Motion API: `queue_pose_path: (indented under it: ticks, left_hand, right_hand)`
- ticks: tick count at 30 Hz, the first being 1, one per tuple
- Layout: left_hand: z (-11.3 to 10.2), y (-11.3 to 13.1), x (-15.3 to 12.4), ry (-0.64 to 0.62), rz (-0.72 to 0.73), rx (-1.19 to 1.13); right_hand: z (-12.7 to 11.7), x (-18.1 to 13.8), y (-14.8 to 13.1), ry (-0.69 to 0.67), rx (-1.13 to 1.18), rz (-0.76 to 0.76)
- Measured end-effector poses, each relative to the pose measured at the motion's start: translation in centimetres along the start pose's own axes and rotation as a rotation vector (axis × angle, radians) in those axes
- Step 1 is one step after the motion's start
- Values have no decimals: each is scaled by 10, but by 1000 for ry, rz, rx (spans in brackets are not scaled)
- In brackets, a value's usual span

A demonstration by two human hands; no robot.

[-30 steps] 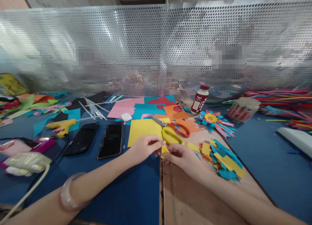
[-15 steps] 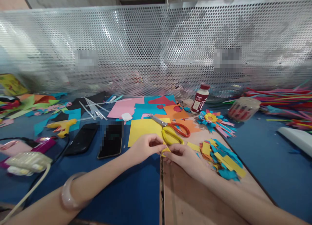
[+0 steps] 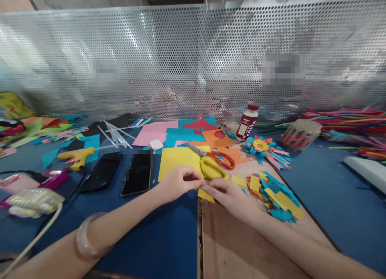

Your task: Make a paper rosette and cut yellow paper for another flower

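Observation:
My left hand and my right hand meet at the table's middle, both pinching a small yellow paper piece that hangs below the fingertips. Just beyond the hands lies a yellow paper sheet with scissors on it, one handle yellow, one orange. To the right of my right hand sits a pile of cut yellow and blue strips. A pale bangle is on my left wrist.
Two black phones and a yellow glue gun lie to the left. A paper flower, a small bottle, a clear tub and coloured pipe cleaners stand at the right. A perforated metal screen closes the back.
The yellow piece has been turned between my fingers and now hangs lower, showing more below the fingertips. Both hands stayed in nearly the same place.

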State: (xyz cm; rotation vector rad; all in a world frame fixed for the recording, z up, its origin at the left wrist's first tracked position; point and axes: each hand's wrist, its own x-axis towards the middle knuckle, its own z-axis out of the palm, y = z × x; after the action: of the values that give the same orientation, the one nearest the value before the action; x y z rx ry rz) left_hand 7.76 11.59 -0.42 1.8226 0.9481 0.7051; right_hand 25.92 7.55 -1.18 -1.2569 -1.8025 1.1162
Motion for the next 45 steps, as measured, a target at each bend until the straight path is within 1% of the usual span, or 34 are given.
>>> queue_pose_path:
  ticks: [3,7,10,14,16,18,20,22,25,26,28,30,32,35,37,40,41,43,45]
  left_hand:
    - [-1,0,1,41,12,18]
    - [-2,0,3,129,33,-1]
    - [0,2,2,156,39,-29]
    - [-1,5,1,196,20,-114]
    - [-8,4,3,281,7,-192]
    - [-20,3,6,402,14,-269]
    - [-29,1,7,459,28,-296]
    - [-30,1,7,420,19,-292]
    - [-19,4,3,248,-17,-253]
    - [-14,5,2,190,-17,-223]
    - [-5,7,0,104,1,-149]
    - [0,7,-2,53,22,-94]
    - [2,6,-3,23,26,-64]
    - [1,4,-3,-1,26,-23]
    - [0,5,-4,9,29,12]
    - [-2,6,-3,93,25,44]
    - [-4,6,-3,127,19,43]
    - [-5,4,-2,169,-2,34]
    - [-4,2,-1,163,-24,22]
  right_hand:
    - [-1,-1,-3,-17,41,18]
    - [0,-2,-4,-37,148,109]
    - [0,-3,-2,-15,125,115]
    - [-2,-4,-1,-23,65,88]
    - [-2,-5,0,-4,-22,52]
    - [0,-6,1,9,-110,19]
    - [1,-6,3,25,-131,19]
    - [1,-5,5,89,-89,30]
    - [0,-4,4,208,-53,-17]
    - [0,-4,3,206,-50,-31]
    - [0,-5,-2,156,-48,-35]
    - [2,-7,-7,114,-55,-33]
    - [5,-9,-12,119,-63,-41]
    - [7,-9,-14,122,-62,-45]
    - [7,-9,-12,111,-84,-48]
    - [8,-7,-4,127,-174,-59]
    - [8,-7,-1,158,-229,-99]
    - [9,-7,5,239,-380,-252]
    - [10,-8,10,299,-529,-419]
